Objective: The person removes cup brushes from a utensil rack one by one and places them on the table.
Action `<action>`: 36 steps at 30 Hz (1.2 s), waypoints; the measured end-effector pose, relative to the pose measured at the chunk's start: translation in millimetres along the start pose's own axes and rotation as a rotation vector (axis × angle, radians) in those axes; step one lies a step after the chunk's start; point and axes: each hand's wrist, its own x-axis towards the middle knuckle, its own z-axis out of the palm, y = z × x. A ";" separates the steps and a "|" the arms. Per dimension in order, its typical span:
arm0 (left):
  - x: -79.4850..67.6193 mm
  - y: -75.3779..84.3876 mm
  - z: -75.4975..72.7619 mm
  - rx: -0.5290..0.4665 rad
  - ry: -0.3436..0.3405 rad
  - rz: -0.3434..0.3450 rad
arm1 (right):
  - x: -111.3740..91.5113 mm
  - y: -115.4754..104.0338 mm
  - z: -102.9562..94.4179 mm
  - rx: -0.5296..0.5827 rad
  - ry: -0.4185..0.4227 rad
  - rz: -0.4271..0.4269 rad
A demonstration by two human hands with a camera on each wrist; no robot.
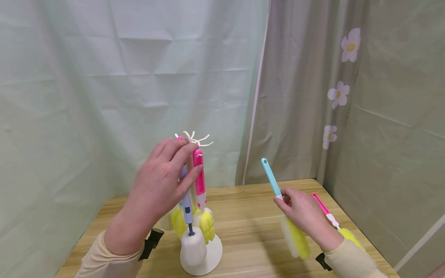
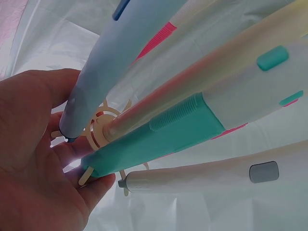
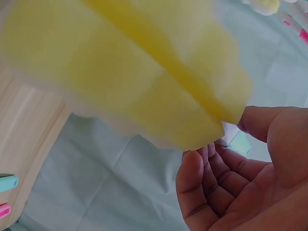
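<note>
At the top of a white brush stand [image 1: 216, 258], my left hand [image 1: 161, 183] grips around the hook ring, seen from below as the ring [image 2: 98, 131] in the left wrist view. Its thumb lies against a lavender-blue brush handle [image 2: 103, 67]. From the hooks hang a pink-handled brush [image 1: 200, 177], a green-handled brush [image 2: 168, 134] and a white-handled brush [image 2: 207, 178]. My right hand [image 1: 302, 212] pinches a bottle brush [image 1: 270, 175] with a light blue handle near its neck. That brush's yellow-and-white sponge head [image 3: 144, 72] points down, away from the stand.
A pink-handled sponge brush [image 1: 323, 206] lies on the wooden table [image 1: 243, 239] at the right, partly behind my right forearm. In the right wrist view, a light blue handle end [image 3: 8, 183] shows at the table's edge. Pale curtains [image 1: 174, 77] close off the back and sides.
</note>
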 end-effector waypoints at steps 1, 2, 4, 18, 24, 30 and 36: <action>-0.1 0.0 0.0 0.000 0.000 -0.001 | -1.0 2.0 -0.3 -0.003 -0.003 0.003; -0.2 0.0 -0.2 0.000 -0.001 -0.001 | -2.2 3.9 -0.7 -0.006 -0.007 0.006; -0.2 0.1 -0.4 0.000 -0.001 -0.002 | -4.1 7.5 -1.4 -0.020 -0.007 0.011; 0.9 0.3 -1.1 -0.003 -0.008 -0.007 | -11.7 32.9 2.7 -0.063 -0.032 0.022; 0.8 0.2 -0.9 0.001 -0.010 -0.004 | -13.7 41.1 6.7 -0.086 -0.059 0.037; 0.7 0.2 -0.9 0.000 -0.011 -0.002 | -15.6 48.8 12.3 -0.136 -0.091 0.046; 0.4 0.0 -0.6 -0.003 -0.011 -0.004 | -15.1 58.0 21.6 -0.116 -0.149 0.098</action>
